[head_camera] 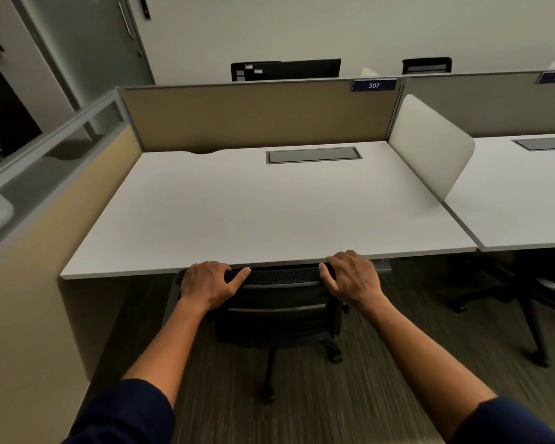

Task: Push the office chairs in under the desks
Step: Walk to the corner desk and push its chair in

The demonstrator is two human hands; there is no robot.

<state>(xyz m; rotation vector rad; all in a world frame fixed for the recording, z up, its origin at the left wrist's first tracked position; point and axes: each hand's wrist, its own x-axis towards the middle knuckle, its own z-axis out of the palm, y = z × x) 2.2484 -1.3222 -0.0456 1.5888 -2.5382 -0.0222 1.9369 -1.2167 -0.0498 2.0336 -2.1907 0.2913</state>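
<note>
A black mesh-backed office chair (279, 310) stands directly in front of me, its backrest top right at the front edge of the white desk (253, 213); the seat is hidden beneath the desktop. My left hand (209, 283) grips the left end of the backrest's top rail, thumb stretched along it. My right hand (353, 277) wraps the right end of the same rail. A second black chair (526, 293) shows partly under the neighbouring desk (519, 200) at the right, only its base and legs visible.
A tan partition (257, 113) with a "307" label backs the desk; a low tan wall with glass (45, 193) runs along the left. A white divider (430, 145) splits the two desks. Striped carpet (350, 395) lies underfoot. More chair backs (426, 65) show beyond the partition.
</note>
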